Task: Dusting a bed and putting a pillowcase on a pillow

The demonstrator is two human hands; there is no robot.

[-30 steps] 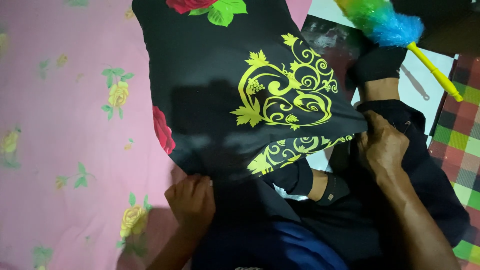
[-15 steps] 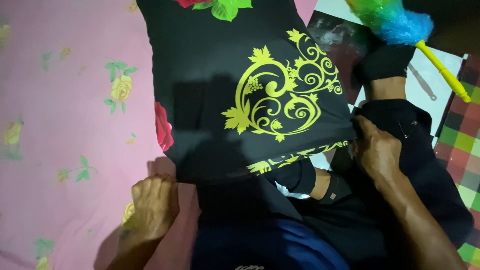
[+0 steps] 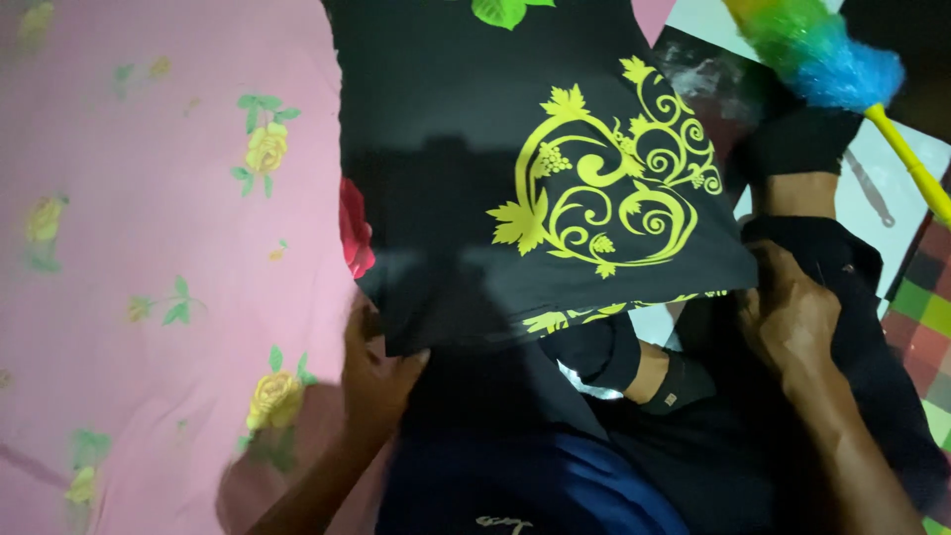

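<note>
A black pillow [image 3: 466, 149] printed with a yellow heart-shaped scroll, red roses and green leaves lies across the pink bed and my lap. My left hand [image 3: 374, 372] holds its near left corner from beneath, fingers tucked under the cover's edge. My right hand [image 3: 788, 317] pinches the near right corner of the cover against my dark-trousered leg. The cover's open end hangs toward me, with a strip of yellow pattern showing on its underside.
A pink bedsheet [image 3: 149, 248] with yellow roses covers the left. A rainbow feather duster [image 3: 822, 54] with a yellow handle lies at upper right on a pale floor. A checked cloth [image 3: 921, 307] shows at the right edge. My legs in dark socks [image 3: 684, 381] sit below.
My left hand has moved from a fist on the sheet to under the pillow's near left corner. The pillow has shifted right and up in view. My right hand keeps its grip.
</note>
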